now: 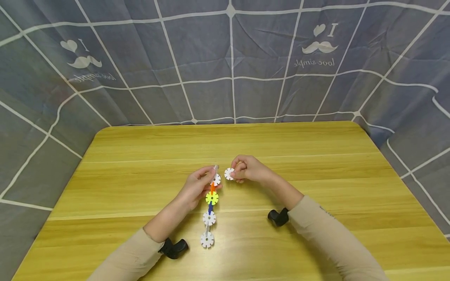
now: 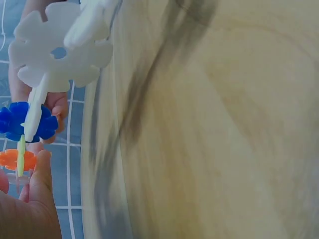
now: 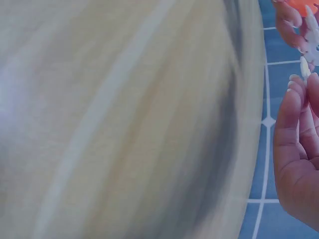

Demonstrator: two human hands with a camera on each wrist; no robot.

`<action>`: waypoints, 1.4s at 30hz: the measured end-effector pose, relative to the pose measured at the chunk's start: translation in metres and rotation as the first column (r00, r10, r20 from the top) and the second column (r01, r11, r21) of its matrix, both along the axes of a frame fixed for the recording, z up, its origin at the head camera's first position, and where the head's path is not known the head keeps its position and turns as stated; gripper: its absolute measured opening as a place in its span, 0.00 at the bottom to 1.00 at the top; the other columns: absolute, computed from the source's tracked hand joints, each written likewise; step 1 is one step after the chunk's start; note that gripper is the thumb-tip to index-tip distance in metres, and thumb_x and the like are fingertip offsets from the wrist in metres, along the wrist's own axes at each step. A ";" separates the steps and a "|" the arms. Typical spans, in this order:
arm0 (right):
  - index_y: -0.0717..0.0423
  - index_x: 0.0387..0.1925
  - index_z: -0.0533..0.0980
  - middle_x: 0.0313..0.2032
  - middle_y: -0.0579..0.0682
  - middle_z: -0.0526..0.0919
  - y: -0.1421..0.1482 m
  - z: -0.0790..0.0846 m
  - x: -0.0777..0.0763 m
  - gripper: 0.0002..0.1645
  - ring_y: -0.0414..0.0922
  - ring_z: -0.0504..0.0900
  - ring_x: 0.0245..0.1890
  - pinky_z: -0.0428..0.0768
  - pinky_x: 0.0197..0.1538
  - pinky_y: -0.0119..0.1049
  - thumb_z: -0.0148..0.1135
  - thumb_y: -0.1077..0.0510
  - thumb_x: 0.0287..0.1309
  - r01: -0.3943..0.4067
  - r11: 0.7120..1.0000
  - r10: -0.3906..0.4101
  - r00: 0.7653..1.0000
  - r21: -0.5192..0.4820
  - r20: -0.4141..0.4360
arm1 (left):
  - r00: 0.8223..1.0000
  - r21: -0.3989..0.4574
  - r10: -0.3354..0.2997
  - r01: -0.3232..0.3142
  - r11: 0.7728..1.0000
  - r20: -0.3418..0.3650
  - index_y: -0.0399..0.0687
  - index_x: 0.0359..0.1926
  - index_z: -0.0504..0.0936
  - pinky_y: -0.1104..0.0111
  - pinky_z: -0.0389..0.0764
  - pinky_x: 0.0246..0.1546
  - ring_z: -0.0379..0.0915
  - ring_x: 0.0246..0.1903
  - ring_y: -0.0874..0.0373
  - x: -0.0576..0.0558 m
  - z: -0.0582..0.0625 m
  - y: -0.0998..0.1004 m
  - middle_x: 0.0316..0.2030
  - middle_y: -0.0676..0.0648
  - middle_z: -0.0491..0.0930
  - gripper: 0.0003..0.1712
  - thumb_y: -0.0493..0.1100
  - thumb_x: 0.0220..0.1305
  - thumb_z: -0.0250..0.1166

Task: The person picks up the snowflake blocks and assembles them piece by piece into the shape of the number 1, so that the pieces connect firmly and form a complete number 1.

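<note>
A chain of snowflake-shaped plastic discs [image 1: 210,208] runs toward me over the wooden table [image 1: 140,164]: white, orange, yellow-green, blue, then two white ones. My left hand [image 1: 197,187] grips its far end near the top white disc [image 1: 216,179]. In the left wrist view the chain [image 2: 35,114] hangs by my fingers [image 2: 42,174], a large white disc [image 2: 60,52] nearest the camera. My right hand [image 1: 247,168] pinches a single white disc [image 1: 229,173] just right of the chain's top, a small gap apart. The right wrist view shows that disc's edge [image 3: 303,67] above my curled fingers [image 3: 294,124].
A grey-blue cloth with a white grid and moustache prints [image 1: 228,62] hangs behind and around the table. Black wrist-camera mounts [image 1: 174,248] [image 1: 278,217] sit at both cuffs. Bare wood spreads to the left, right and back of the hands.
</note>
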State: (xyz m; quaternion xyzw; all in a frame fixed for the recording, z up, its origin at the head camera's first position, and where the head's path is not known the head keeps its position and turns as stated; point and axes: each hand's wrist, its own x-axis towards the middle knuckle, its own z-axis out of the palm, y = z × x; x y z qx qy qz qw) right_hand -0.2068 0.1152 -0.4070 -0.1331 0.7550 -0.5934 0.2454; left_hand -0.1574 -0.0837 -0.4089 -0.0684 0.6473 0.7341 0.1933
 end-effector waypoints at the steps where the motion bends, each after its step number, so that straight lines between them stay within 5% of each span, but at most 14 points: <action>1: 0.66 0.37 0.68 0.19 0.47 0.78 0.000 0.001 -0.001 0.10 0.42 0.74 0.20 0.75 0.27 0.30 0.60 0.72 0.55 0.008 1.000 -0.008 1.000 -0.007 -0.001 | 1.000 0.005 -0.003 0.003 1.000 0.000 0.39 0.62 0.68 0.80 0.74 0.22 0.81 0.28 0.62 0.000 0.000 0.001 0.31 0.52 0.75 0.24 0.44 0.69 0.54; 18: 0.70 0.51 0.71 0.26 0.52 0.81 -0.005 0.022 -0.003 0.17 0.41 0.77 0.24 0.81 0.35 0.33 0.56 0.70 0.59 0.122 0.989 -0.124 0.992 -0.088 -0.017 | 0.999 0.035 -0.032 0.032 0.999 -0.019 0.36 0.62 0.67 0.74 0.81 0.32 0.81 0.28 0.61 0.006 0.000 0.010 0.31 0.51 0.77 0.23 0.42 0.69 0.54; 42: 0.72 0.44 0.73 0.21 0.47 0.80 -0.016 0.024 0.000 0.13 0.40 0.77 0.21 0.80 0.30 0.31 0.59 0.70 0.56 0.128 0.989 -0.130 0.991 -0.078 -0.016 | 0.999 0.053 -0.027 0.029 0.998 -0.032 0.35 0.63 0.65 0.73 0.81 0.34 0.81 0.27 0.60 0.008 0.001 0.014 0.33 0.51 0.75 0.24 0.42 0.70 0.53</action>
